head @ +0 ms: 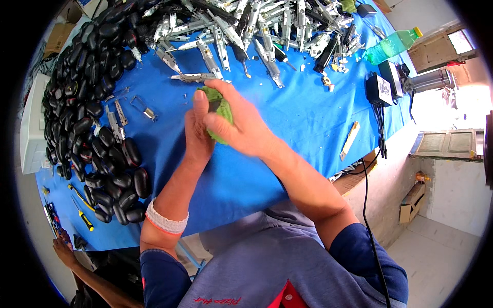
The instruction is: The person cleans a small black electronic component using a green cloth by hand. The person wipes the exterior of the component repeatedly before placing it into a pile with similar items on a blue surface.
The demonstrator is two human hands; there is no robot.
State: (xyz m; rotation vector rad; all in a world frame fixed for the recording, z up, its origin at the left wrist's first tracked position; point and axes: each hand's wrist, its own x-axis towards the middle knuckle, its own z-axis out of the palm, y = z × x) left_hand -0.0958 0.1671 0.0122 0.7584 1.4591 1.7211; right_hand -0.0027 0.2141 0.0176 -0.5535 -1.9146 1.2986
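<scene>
My left hand (pixel 198 129) and my right hand (pixel 244 125) meet above the blue cloth-covered table (pixel 308 123). Between them is a crumpled green cloth (pixel 225 113), gripped by both. A dark object (pixel 214 106) shows in the cloth's folds, mostly hidden by my fingers, so its kind is unclear. Just beyond my fingertips lies a grey-and-white elongated mechanical part (pixel 196 77). Left of my hands are a small metal frame piece (pixel 144 109) and two slim grey parts (pixel 114 122).
Black rounded plastic casings (pixel 102 154) heap along the left; grey-white device innards (pixel 246 27) pile at the back. Rightward are a green bottle (pixel 393 46), black boxes with cables (pixel 379 90) and a pale strip (pixel 349 141). A screwdriver (pixel 85 220) and another person's hand (pixel 63 248) are lower left.
</scene>
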